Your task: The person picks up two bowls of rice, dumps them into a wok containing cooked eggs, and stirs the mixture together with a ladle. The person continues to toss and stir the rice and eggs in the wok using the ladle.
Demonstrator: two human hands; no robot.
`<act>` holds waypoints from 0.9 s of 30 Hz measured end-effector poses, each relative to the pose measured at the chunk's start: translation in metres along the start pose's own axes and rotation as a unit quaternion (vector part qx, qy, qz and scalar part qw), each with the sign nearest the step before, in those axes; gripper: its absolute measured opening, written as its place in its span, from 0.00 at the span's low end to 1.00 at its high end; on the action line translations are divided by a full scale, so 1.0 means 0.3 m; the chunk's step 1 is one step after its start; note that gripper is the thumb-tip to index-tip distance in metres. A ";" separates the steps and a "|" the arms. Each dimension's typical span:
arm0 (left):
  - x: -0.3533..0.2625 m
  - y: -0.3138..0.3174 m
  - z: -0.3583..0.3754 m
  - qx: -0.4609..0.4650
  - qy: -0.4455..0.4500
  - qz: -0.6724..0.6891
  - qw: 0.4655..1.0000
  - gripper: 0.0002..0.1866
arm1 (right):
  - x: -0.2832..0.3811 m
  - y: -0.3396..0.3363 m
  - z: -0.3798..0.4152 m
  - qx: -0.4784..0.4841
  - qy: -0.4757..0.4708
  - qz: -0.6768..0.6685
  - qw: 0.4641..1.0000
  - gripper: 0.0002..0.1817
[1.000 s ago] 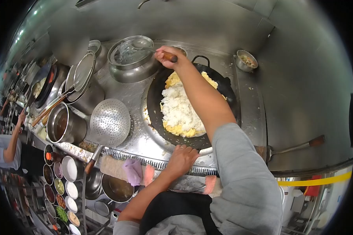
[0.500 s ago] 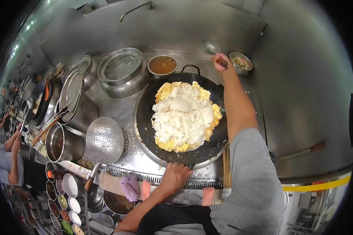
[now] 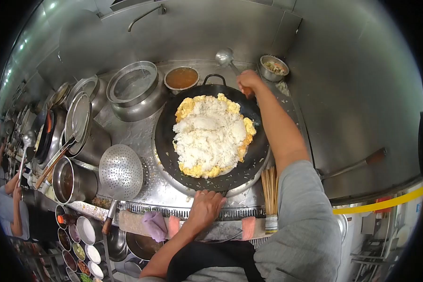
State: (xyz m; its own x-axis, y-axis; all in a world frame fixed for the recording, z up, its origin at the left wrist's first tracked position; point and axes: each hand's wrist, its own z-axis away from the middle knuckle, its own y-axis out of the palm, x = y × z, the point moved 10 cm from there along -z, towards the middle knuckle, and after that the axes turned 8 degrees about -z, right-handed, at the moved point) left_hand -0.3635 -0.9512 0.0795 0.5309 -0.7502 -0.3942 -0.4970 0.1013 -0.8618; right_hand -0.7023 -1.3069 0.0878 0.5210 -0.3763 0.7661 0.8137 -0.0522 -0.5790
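A black wok (image 3: 167, 162) sits on the stove, with a large heap of white rice (image 3: 209, 136) lying over yellow cooked egg (image 3: 192, 170). My right hand (image 3: 250, 83) is closed around the wooden handle of a metal ladle (image 3: 224, 57), beyond the wok's far right rim. The ladle's bowl is raised and points away toward the back wall. At the near rim, my left hand (image 3: 205, 207) has its fingers curled over the wok's near handle, which is mostly hidden under them.
Behind the wok stand a bowl of orange liquid (image 3: 182, 78) and a bowl of chopped food (image 3: 273, 68). Left are a lidded pot (image 3: 135, 105), a perforated skimmer (image 3: 121, 171) and several seasoning containers (image 3: 86, 229). A bamboo brush (image 3: 270, 199) stands right. Another person's arm (image 3: 17, 207) shows far left.
The ladle has swung left behind the wok, and my right hand has come slightly nearer to the wok. My left hand stays at the near rim. The whole view has shifted slightly.
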 end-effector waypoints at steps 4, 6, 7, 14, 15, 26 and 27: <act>-0.002 -0.008 0.006 -0.019 0.008 0.013 1.000 0.11 | 0.247 0.069 0.099 -0.206 -0.245 0.190 0.928 0.09; 0.002 -0.007 0.008 -0.014 0.003 0.018 1.000 0.10 | 0.349 0.108 0.141 -0.187 -0.271 0.153 0.932 0.11; -0.003 -0.004 0.005 -0.018 0.014 0.020 1.000 0.10 | 0.379 0.119 0.159 -0.155 -0.236 0.127 0.951 0.12; 0.033 0.018 0.036 -0.026 -0.005 0.026 0.999 0.09 | 0.706 0.436 0.336 0.026 -0.235 0.029 0.971 0.12; 0.032 0.021 0.034 -0.021 -0.003 0.024 0.999 0.09 | 0.725 0.486 0.331 0.039 -0.235 0.060 0.969 0.12; -0.001 -0.018 0.013 -0.031 0.021 0.004 0.999 0.11 | 0.656 1.126 0.018 0.382 0.059 -0.519 0.762 0.08; 0.001 -0.014 0.010 -0.027 0.020 0.006 0.999 0.10 | 0.667 1.099 0.060 0.379 0.120 -0.605 0.690 0.10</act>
State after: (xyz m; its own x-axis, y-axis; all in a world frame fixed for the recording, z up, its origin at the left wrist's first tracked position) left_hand -0.3592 -0.9498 0.0820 0.4974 -0.7742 -0.3914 -0.5402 0.0766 -0.8381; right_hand -0.3250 -1.3827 0.0553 -0.6412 -0.6285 0.4403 0.5642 0.0028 0.8257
